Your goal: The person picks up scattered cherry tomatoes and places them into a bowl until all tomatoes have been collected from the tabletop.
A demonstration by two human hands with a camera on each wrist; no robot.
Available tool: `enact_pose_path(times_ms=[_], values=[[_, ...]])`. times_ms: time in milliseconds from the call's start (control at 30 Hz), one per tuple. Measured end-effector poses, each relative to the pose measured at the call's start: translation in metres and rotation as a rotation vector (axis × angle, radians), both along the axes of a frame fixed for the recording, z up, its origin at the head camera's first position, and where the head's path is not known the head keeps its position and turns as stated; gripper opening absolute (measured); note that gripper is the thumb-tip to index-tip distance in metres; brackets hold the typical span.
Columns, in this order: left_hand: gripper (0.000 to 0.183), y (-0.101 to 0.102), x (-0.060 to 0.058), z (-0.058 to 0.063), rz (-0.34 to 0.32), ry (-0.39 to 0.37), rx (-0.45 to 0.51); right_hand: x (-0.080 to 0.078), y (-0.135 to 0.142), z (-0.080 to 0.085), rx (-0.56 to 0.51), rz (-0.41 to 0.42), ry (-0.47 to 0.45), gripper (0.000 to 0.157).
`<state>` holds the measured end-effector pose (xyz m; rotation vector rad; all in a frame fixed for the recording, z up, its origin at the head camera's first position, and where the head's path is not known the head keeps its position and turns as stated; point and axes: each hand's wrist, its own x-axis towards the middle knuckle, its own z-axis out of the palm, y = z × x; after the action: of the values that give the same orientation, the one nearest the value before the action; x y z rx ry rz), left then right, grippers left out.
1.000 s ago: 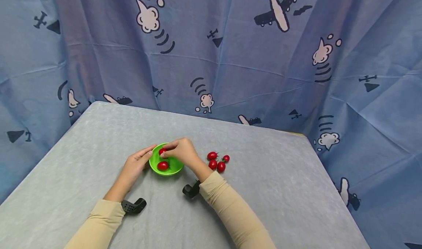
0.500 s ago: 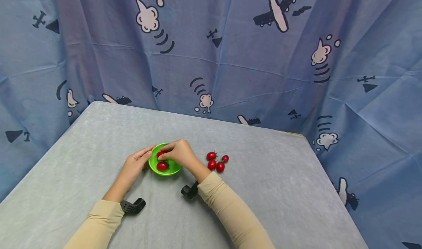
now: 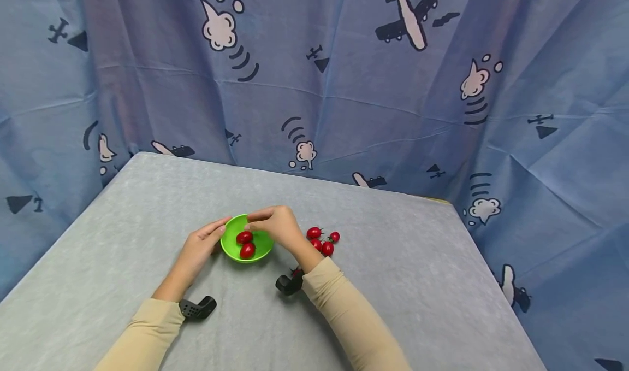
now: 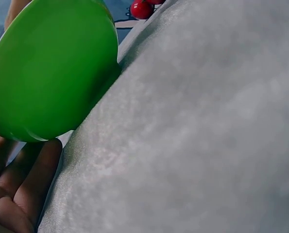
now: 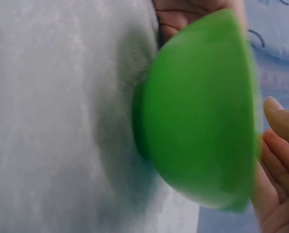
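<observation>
A green bowl (image 3: 260,242) stands on the table with two red cherry tomatoes in it, one tomato (image 3: 244,237) lying against another tomato (image 3: 248,251). My left hand (image 3: 200,246) is at the bowl's left side, thumb and forefinger tips at the rim; in the left wrist view its other fingers (image 4: 35,179) reach out straight to the bowl's lower wall. Over the far right rim, my right hand (image 3: 276,224) has thumb and fingers apart with nothing between them. The right wrist view shows this gap between thumb and fingers (image 5: 275,150) beside the bowl's rim.
Several cherry tomatoes (image 3: 327,248) with green stems lie to the right of the right wrist. Another tomato (image 3: 296,272) is partly hidden behind the black wrist camera (image 3: 289,284). A patterned blue curtain (image 3: 314,87) hangs behind the grey-covered table (image 3: 417,283).
My right hand has let go of a cherry tomato inside the bowl and drawn back to the right toward the rim. The two tomatoes now lie together. The left hand has stayed at the bowl.
</observation>
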<state>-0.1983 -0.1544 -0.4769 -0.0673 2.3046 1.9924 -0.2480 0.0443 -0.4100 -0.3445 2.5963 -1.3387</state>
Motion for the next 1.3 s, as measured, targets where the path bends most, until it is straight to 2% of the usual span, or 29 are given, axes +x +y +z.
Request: enact_pose_path(times_ms=[200,667,967,1133,1300], values=[[0.052,0.001,0.001,0.002,0.004,-0.008,0.012,0.010,0.030,0.009,-0.091,-0.019,-0.069,0.026],[0.050,0.000,0.000,0.002,0.008,-0.014,0.026,0.043,0.112,0.013,-0.122,-0.174,-0.090,0.031],[0.050,0.001,0.001,0.003,0.014,-0.020,0.028,0.067,0.143,0.005,-0.104,-0.208,-0.073,0.026],[0.051,0.002,0.002,0.002,0.017,-0.013,0.031,0.075,0.153,0.001,-0.095,-0.245,-0.073,0.025],[0.050,0.003,0.002,0.002,0.012,-0.004,0.050,0.082,0.162,-0.005,-0.079,-0.244,-0.071,0.026]])
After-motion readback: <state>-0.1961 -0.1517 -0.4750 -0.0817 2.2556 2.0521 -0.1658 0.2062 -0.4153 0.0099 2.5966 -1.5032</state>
